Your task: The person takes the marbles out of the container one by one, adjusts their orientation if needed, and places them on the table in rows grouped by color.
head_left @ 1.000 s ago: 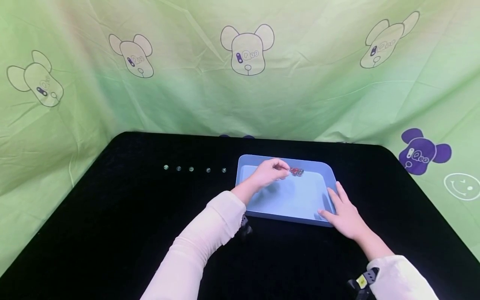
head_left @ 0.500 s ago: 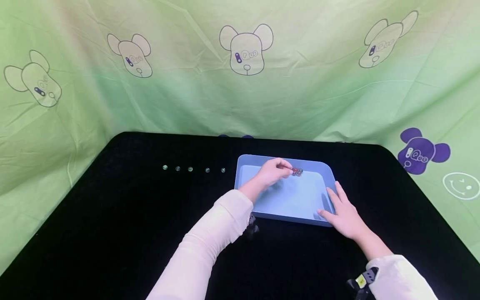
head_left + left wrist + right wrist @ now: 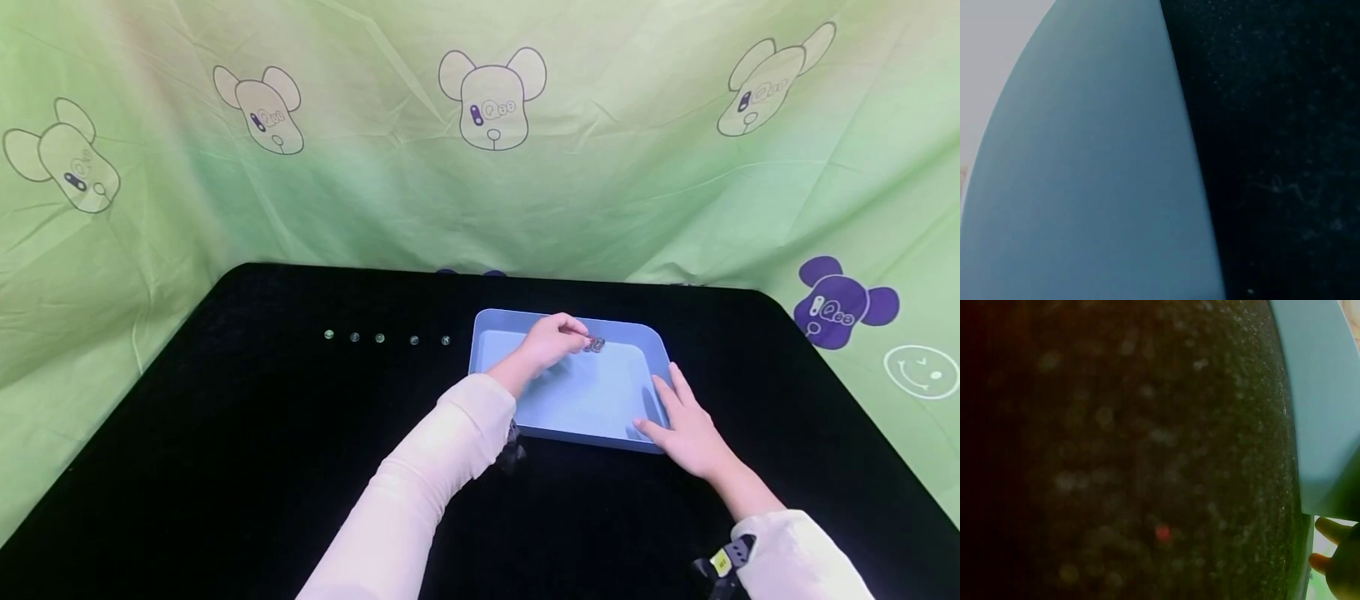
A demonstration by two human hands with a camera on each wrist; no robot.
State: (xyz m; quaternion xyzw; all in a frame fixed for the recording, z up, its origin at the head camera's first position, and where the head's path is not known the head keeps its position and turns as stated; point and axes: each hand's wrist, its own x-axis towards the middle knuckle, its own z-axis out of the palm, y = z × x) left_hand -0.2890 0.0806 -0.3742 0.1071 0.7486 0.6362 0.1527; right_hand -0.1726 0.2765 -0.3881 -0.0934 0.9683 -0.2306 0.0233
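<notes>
A shallow blue tray lies on the black table. Near its far wall sits a tight cluster of small, shiny red and dark pieces, too small to name. My left hand reaches into the tray from the left, thumb and index fingertips meeting at the cluster's left end. The fingertips cover part of the pieces, so whether one is pinched is hidden. My right hand rests on the tray's near right corner with spread fingers. In the left wrist view only the tray's wall and dark cloth show; fingertips appear in the right wrist view.
Left of the tray, several small clear round pieces lie spaced in a row on the black tabletop. A green printed curtain hangs behind and at both sides of the table.
My left hand has edged slightly right, its fingertips now covering more of the red part of the cluster. My right hand and the tray have hardly moved.
</notes>
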